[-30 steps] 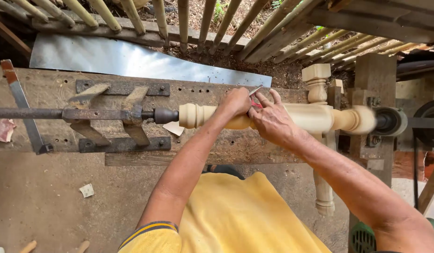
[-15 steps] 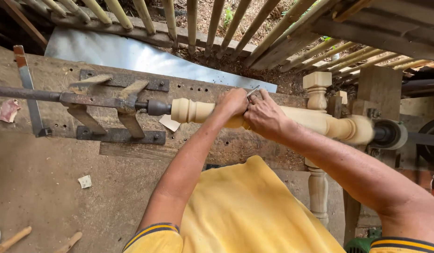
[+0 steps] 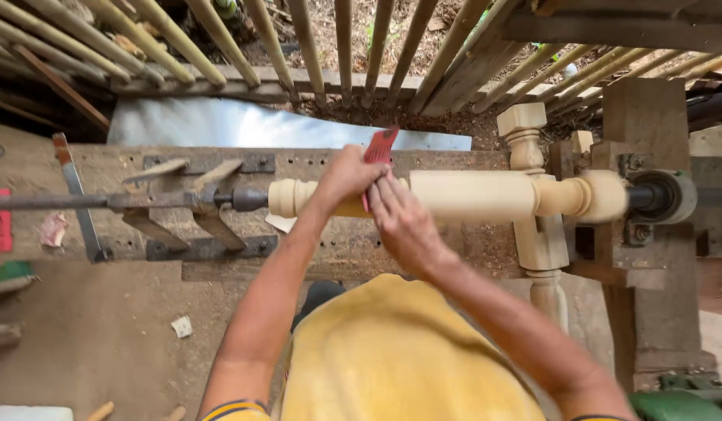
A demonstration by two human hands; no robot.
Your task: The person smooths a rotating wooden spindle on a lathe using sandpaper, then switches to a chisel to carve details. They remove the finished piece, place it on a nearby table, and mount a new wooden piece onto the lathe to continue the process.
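Red sandpaper sheet [image 3: 379, 150] pinched by two hands, left [image 3: 347, 178] and right [image 3: 404, 222], against one pale spindle [image 3: 470, 196].

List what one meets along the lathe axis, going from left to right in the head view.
Metal rod → tailstock centre → pale beaded end of the turned wooden spindle → left hand → red sandpaper strip → right hand → round drive head.

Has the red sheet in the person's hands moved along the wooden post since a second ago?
Cannot tell sideways; the red sheet now sticks up behind the turned post, held by the left hand and right hand.
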